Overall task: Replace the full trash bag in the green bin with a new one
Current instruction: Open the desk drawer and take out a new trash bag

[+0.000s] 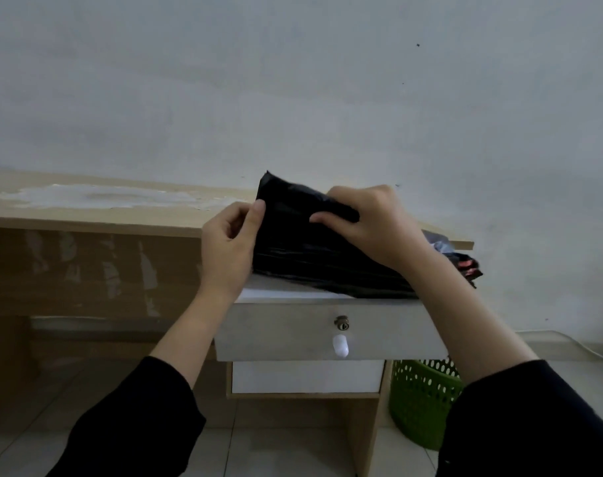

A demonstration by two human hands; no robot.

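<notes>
left grip point(232, 232) pinched stack's left edge | right grip point(363, 220) pinched top black trash bag point(313, 249) to peel one free | stack at open drawer's point(327, 333) front edge | green bin point(422, 401) beside surface point(86, 208)

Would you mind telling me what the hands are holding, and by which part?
Both hold the folded black trash bags: left hand pinches the left edge, right hand grips the top fold.

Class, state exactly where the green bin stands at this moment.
In the head view the green bin stands on the floor at lower right, just right of the desk's drawer unit and partly hidden behind the person's right forearm.
</notes>
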